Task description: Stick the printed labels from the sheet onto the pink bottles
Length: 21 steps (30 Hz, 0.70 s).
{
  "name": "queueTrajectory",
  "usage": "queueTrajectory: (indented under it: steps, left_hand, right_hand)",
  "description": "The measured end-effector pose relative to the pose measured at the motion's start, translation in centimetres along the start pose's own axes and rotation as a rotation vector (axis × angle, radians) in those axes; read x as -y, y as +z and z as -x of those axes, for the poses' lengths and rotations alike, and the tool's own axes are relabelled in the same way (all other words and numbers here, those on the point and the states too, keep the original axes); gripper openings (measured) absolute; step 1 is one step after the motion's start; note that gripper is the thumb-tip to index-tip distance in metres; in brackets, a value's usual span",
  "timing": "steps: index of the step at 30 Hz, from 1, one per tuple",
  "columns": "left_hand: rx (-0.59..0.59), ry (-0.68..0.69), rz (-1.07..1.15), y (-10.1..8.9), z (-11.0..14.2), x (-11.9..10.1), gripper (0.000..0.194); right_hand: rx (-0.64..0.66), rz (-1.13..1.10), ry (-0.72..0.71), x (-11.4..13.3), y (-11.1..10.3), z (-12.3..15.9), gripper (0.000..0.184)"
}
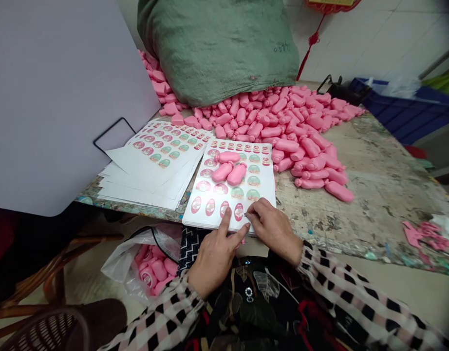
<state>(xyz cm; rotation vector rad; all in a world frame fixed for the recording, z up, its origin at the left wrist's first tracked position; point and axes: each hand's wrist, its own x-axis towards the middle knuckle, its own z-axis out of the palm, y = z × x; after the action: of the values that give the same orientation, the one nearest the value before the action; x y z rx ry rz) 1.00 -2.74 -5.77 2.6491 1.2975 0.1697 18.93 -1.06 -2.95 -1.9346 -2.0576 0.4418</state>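
Observation:
A stack of sticker sheets (224,218) lies at the table's front edge, printed with pink and green labels. Three small pink bottles (236,174) rest on top of it. My left hand (214,256) presses its index finger on the lower part of the top sheet. Its other fingers are curled, and a bit of pink, seemingly another bottle, peeks out under the thumb. My right hand (274,228) is closed in a pinch at the sheet's lower right, beside an oval pink label (239,212). A tiny dark bit shows at its fingertips, too small to name.
Behind the sheets spreads a heap of pink bottles (271,131), spilling from a green sack (224,48). More sticker sheets (147,190) lie left, beside a large grey panel (71,97). Below hangs a plastic bag (117,265) of pink pieces. Pink scraps (425,235) lie far right.

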Motion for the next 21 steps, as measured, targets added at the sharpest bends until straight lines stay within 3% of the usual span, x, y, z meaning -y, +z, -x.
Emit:
queueTrajectory:
  steps: [13,21]
  left_hand:
    - [-0.003,-0.007,-0.014,0.2,0.0,0.0,0.068]
    - [0.002,-0.006,0.001,-0.1,0.0,-0.1,0.062]
  right_hand:
    - [0.069,-0.025,-0.050,0.3,-0.3,0.2,0.015]
    - [-0.016,-0.007,0.115,1.2,0.2,0.5,0.015]
